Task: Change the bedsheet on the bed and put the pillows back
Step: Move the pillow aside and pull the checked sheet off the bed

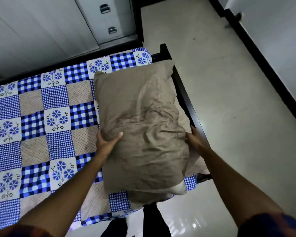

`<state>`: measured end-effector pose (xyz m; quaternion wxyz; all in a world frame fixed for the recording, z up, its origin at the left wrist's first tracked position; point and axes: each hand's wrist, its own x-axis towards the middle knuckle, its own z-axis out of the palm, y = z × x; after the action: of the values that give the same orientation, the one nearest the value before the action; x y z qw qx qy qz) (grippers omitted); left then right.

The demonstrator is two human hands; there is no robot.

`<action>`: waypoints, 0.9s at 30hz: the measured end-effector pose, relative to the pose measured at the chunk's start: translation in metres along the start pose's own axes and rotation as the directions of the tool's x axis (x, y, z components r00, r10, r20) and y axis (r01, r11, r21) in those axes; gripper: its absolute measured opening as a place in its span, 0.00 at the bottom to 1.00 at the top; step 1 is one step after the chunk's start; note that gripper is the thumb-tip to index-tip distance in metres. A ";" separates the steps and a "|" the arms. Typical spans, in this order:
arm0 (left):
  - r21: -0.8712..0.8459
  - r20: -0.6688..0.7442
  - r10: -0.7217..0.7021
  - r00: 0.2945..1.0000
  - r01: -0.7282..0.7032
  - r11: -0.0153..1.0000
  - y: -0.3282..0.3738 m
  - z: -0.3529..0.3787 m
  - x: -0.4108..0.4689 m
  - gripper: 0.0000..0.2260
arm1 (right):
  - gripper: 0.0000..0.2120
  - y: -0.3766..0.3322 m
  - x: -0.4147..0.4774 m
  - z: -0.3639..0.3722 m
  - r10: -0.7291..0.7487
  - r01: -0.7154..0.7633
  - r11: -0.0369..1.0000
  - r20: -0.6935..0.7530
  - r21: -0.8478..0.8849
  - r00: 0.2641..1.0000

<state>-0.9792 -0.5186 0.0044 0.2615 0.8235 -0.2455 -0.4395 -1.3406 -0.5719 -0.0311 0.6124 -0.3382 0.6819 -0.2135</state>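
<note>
A plump taupe cotton pillow point(143, 117) sits lengthwise along the dark wooden bed frame rail point(183, 93), just inside it. It lies over the blue-and-white checked patchwork bedsheet with flower squares point(58, 117), which is spread flat well away from the rail. A paler beige pillow point(184, 120) peeks out between the taupe one and the rail, so the taupe pillow is probably being stacked on it at this end of the bed. Whether its weight already rests there cannot be told.

Both arms reach forward and down, flanking the pillow so that it can be steered squarely into place. The left hand point(106, 142), on the side away from the rail, grips the pillow's edge with the thumb pressed on top and the fingers hidden beneath. The right hand point(196, 141), on the rail side, lies against the opposite edge with its fingers pointing forward. Whether they curl under the fabric cannot be told. White stuffing point(178, 187) shows at the case's near corner.
</note>
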 end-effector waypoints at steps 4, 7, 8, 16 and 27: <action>-0.087 0.206 -0.121 0.971 0.142 0.986 -0.022 -0.009 0.015 0.57 | 0.37 0.025 0.026 -0.005 -0.014 0.013 0.993 -0.004 -0.117 1.000; -0.103 0.264 -0.101 0.959 0.132 0.986 -0.022 -0.006 0.024 0.58 | 0.10 -0.005 0.011 -0.006 0.019 -0.019 0.999 -0.004 -0.031 1.000; -0.116 0.272 -0.100 0.957 0.136 0.984 -0.018 -0.004 0.025 0.57 | 0.06 -0.008 0.013 -0.006 -0.003 0.003 1.000 -0.004 0.015 1.000; -0.065 0.129 0.180 0.975 -0.173 0.983 0.030 0.033 -0.003 0.53 | 0.12 -0.017 0.016 -0.053 -0.030 0.059 0.973 -0.130 0.221 0.991; 0.049 0.104 0.050 0.993 -0.055 0.997 0.013 0.068 -0.007 0.64 | 0.22 -0.015 0.044 -0.072 0.028 0.034 0.988 -0.387 0.153 0.921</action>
<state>-1.0427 -0.5386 -0.0154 0.2384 0.7997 -0.2916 -0.4676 -1.4092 -0.6229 -0.0398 0.4895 -0.2410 0.7703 -0.3301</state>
